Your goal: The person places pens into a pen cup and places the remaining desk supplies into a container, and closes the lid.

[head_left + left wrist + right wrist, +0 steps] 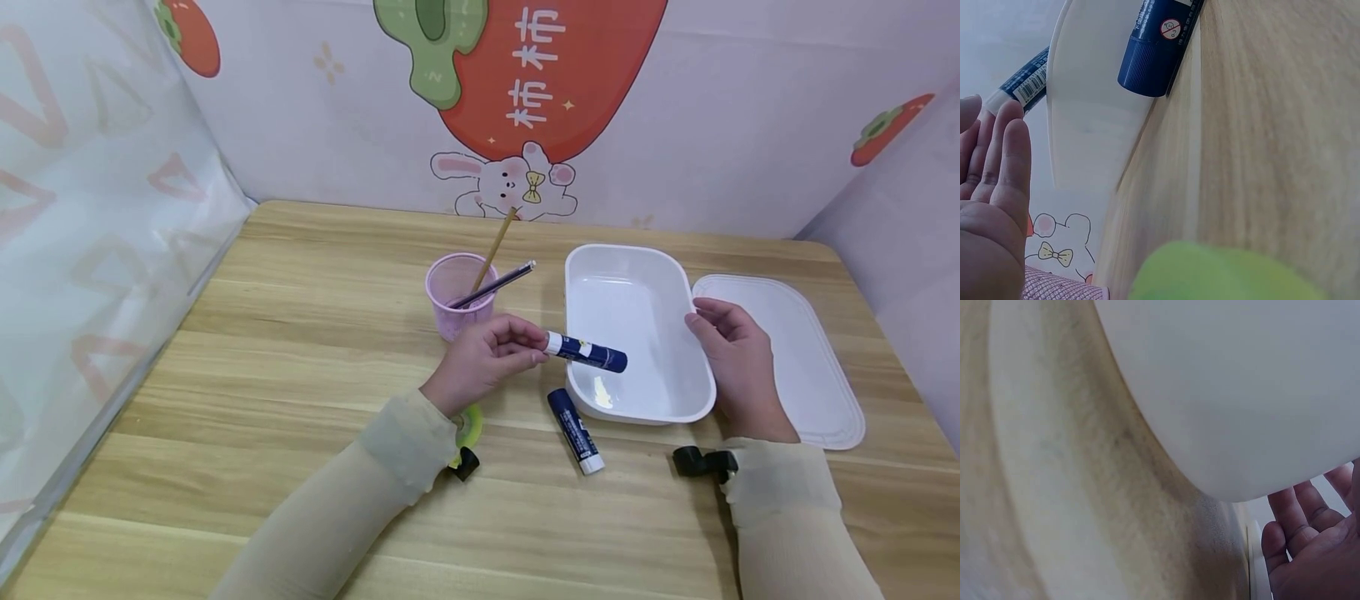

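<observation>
My left hand (491,358) pinches a dark blue glue stick (592,353) by its white end and holds it out over the left rim of a white plastic box (630,333). At the right rim of that box, my right hand (738,358) grips the edge with thumb and fingers; the right wrist view shows its fingers (1291,519) against the outer wall. A second dark blue glue stick (576,433) lies on the table in front of the box, white end toward me. In the left wrist view the held glue stick (1029,78) is partly hidden behind the box.
Behind my left hand stands a pink mesh cup (442,287) with a brown stick and a dark pencil leaning in it. A yellow-green ring-shaped thing (470,425) lies partly under my left wrist. A white lid (813,367) rests right of the box.
</observation>
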Demonstrator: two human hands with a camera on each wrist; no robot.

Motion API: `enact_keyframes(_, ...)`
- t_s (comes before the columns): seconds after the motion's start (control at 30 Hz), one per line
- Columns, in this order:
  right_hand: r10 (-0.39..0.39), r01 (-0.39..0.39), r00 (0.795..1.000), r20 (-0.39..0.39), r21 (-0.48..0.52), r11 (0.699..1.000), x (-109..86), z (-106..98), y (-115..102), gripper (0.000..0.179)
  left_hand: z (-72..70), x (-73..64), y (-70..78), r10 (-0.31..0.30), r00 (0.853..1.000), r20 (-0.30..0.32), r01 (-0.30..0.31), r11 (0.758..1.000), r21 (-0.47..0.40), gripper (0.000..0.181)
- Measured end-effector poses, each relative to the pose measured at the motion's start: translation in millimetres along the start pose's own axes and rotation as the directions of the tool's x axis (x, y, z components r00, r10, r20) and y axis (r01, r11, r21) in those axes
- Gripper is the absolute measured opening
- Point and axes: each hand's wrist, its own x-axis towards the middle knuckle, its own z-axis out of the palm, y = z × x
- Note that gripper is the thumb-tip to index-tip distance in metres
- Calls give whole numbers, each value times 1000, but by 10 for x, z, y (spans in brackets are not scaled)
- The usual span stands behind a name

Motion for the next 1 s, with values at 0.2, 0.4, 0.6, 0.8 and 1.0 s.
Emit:
enact_keyframes(0.2,-7,7,1000,0,-4,1000,-2,-1,11,48,14,2,8,-36,998,58,38,998,-40,27)
enact_keyframes(0.4,-18,18,1000,-1,21,1000,-4,12,-2,47,3,4,3,-59,996,71,62,997,-42,29)
enact_keyframes(0.6,-11,11,1000,4,33,999,-9,21,-17,47,-8,-2,-9,-67,994,85,67,998,3,28)
enact_keyframes(0.8,-13,12,1000,3,28,1000,-16,21,-17,47,-23,-5,-28,-111,984,139,103,993,64,28)
enact_keyframes(1.0,-18,18,1000,4,26,1000,-9,19,-10,47,-35,-10,-49,-185,971,150,167,978,126,29)
